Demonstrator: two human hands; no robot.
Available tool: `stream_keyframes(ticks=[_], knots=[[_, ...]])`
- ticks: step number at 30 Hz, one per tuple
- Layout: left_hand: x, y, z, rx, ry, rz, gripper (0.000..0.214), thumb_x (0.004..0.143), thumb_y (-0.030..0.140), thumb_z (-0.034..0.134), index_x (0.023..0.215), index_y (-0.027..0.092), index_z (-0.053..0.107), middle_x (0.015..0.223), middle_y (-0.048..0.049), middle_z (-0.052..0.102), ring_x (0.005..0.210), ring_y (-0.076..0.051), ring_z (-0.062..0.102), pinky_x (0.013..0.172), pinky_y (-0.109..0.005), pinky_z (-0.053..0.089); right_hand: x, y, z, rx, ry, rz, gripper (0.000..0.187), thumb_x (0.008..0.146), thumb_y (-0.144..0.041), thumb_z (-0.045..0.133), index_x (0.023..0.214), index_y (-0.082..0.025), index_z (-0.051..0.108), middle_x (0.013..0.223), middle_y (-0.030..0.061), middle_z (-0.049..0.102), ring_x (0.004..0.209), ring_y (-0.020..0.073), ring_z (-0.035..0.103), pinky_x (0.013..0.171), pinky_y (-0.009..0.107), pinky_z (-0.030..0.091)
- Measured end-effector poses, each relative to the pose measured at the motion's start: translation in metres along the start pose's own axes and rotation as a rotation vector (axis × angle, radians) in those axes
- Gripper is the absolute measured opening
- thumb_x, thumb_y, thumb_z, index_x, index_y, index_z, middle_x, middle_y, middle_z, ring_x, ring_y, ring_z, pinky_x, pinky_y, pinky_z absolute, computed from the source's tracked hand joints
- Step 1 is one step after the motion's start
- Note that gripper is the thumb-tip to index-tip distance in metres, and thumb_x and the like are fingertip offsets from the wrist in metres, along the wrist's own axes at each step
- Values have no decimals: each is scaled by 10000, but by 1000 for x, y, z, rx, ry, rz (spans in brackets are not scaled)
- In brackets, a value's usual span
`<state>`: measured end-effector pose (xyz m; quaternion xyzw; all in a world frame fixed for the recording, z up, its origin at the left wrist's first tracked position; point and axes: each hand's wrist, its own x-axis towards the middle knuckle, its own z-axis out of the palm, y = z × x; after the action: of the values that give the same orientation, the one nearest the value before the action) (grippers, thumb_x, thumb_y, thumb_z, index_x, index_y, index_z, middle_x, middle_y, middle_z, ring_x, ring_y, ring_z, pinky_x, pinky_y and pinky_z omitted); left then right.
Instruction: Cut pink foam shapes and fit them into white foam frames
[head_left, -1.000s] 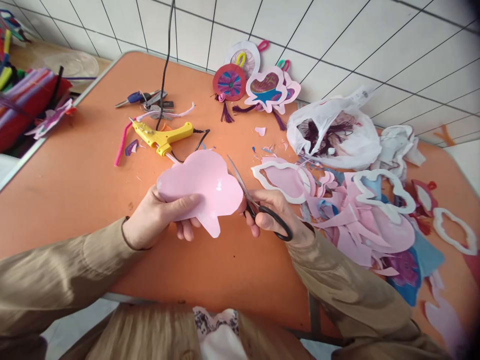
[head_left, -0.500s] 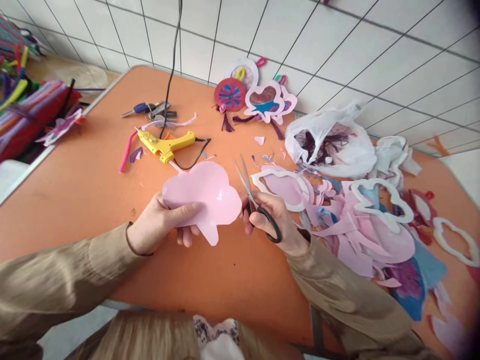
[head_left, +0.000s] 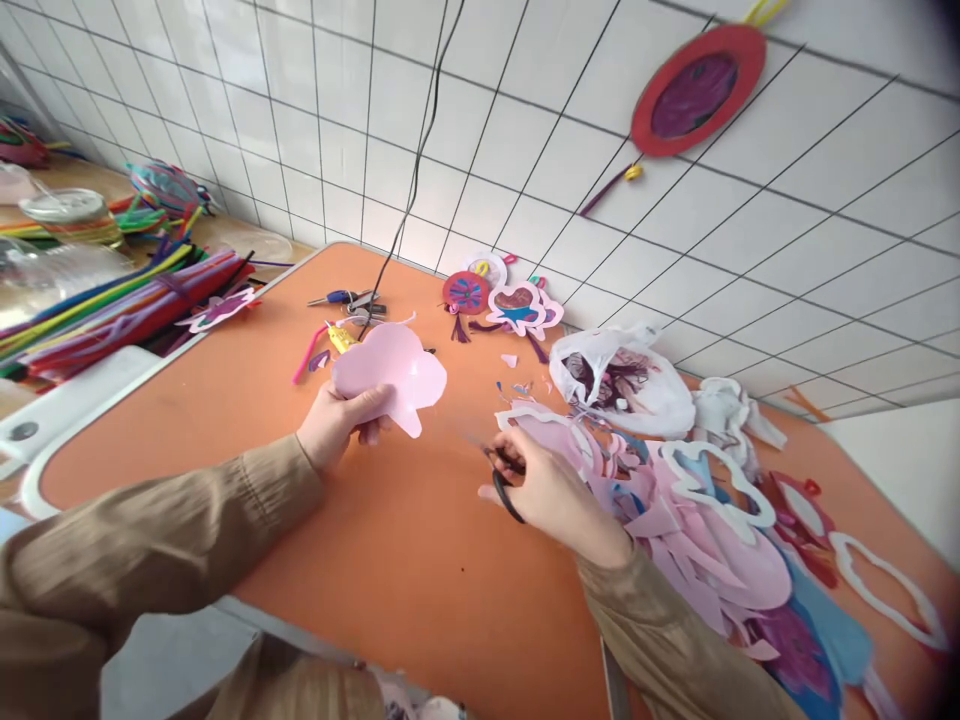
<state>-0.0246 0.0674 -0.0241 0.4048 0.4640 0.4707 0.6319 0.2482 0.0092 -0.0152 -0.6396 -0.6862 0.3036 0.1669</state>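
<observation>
My left hand (head_left: 341,420) grips a pink cloud-shaped sheet (head_left: 397,375) by its lower left side, thumb on top, raised over the orange table. In my right hand (head_left: 540,485) is a pair of scissors (head_left: 508,492) with black handles, my fingers round the loops. The blades point up and left toward the sheet, apart from it, and look blurred. Behind the sheet, a yellow glue gun (head_left: 341,338) is mostly hidden; only one end shows. Pink and white cut-outs (head_left: 709,560) lie in a heap right of my right hand.
A white plastic bag (head_left: 660,395) with dark yarn stands near the tiled wall. Finished tassel ornaments (head_left: 517,305) rest against that wall, and keys (head_left: 360,300) lie left of them. A red oval ornament (head_left: 697,90) hangs higher up. Bundled pipe cleaners (head_left: 142,310) lie at far left.
My view has tilted up, showing more wall. The hands have moved apart: the scissors have drawn away from the pink sheet, which now covers most of the glue gun.
</observation>
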Motion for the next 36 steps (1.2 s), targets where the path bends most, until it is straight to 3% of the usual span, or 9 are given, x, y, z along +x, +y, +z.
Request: stream_keyframes(ticks=[3, 7, 12, 18, 22, 25, 28, 31, 36], knots=[[6, -2, -3, 18, 12, 41, 425, 572, 491, 863, 594, 125, 649, 497, -45, 637, 355, -101, 508, 360, -223, 335, -15, -24, 2, -269, -122, -20, 372, 735, -311, 854, 982, -237, 586, 862, 0, 729, 788, 206, 694, 686, 303, 419], [14, -4, -6, 8, 49, 121, 358, 589, 429, 840, 639, 126, 657, 509, -41, 649, 352, -108, 515, 365, -233, 360, -34, -54, 15, -518, -175, -117, 415, 778, -444, 856, 1041, -207, 641, 991, 82, 785, 914, 280, 747, 682, 317, 356], [17, -4, -7, 22, 58, 212, 329, 630, 422, 808, 648, 130, 658, 525, -41, 660, 358, -114, 523, 364, -238, 379, -49, -68, 31, -688, -236, -193, 454, 844, -624, 743, 952, -194, 646, 861, 101, 788, 861, 327, 767, 618, 340, 280], [5, -15, 4, 291, -48, 329, 377, 698, 481, 746, 593, 128, 666, 518, -65, 657, 380, -107, 536, 390, -222, 391, -51, -68, 28, -721, -181, -215, 457, 859, -528, 769, 1096, -160, 639, 1034, 119, 775, 1012, 341, 739, 672, 351, 367], [-2, -27, 14, 410, -223, 322, 428, 727, 541, 722, 592, 137, 673, 497, -54, 639, 402, -103, 542, 434, -221, 445, -51, -62, 12, -761, -257, -199, 326, 915, -306, 725, 1178, -138, 630, 1138, 128, 752, 1118, 323, 704, 761, 358, 421], [-2, -31, 16, 444, -285, 313, 440, 732, 563, 726, 620, 139, 687, 521, -48, 651, 415, -105, 553, 436, -217, 448, -51, -58, 8, -755, -285, -194, 281, 938, -244, 685, 1195, -142, 641, 1177, 119, 739, 1150, 298, 687, 809, 355, 439], [2, -28, 13, 444, -271, 307, 429, 717, 558, 747, 632, 142, 680, 528, -40, 654, 407, -103, 550, 428, -213, 442, -48, -58, 12, -755, -217, -242, 275, 943, -282, 695, 1186, -156, 672, 1182, 113, 728, 1179, 302, 659, 827, 358, 451], [5, -24, 10, 433, -232, 311, 425, 708, 551, 758, 610, 152, 650, 498, -29, 631, 390, -103, 534, 424, -215, 443, -43, -57, 19, -737, -173, -306, 347, 911, -437, 746, 1139, -177, 722, 1125, 110, 735, 1171, 326, 647, 824, 362, 457], [3, -19, 10, 445, -224, 323, 396, 706, 519, 779, 597, 163, 643, 510, -28, 639, 391, -114, 544, 425, -228, 450, -33, -49, 24, -601, -130, -207, 427, 872, -503, 763, 1162, -191, 726, 1094, 107, 727, 960, 282, 724, 755, 333, 464]])
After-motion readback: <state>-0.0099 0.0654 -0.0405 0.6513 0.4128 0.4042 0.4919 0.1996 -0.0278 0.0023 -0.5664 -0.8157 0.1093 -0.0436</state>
